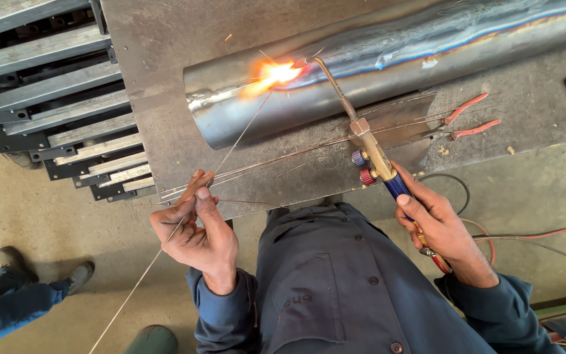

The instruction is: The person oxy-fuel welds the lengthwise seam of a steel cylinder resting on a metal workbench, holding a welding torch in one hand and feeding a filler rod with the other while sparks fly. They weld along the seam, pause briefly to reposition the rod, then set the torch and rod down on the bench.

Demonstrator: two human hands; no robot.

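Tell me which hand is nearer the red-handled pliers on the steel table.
Right. The right hand grips the torch just below the red-handled pliers; the left hand is far across, pinching the filler wire.

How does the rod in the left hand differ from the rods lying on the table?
The filler rod in the left hand is a single rod, lifted and angled toward the flame. The spare rods are several, lying flat on the steel table, untouched. All are thin, straight metal wires.

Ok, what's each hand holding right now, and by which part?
Left hand pinches a thin filler rod partway along its length. Right hand grips the gas torch by its blue handle.
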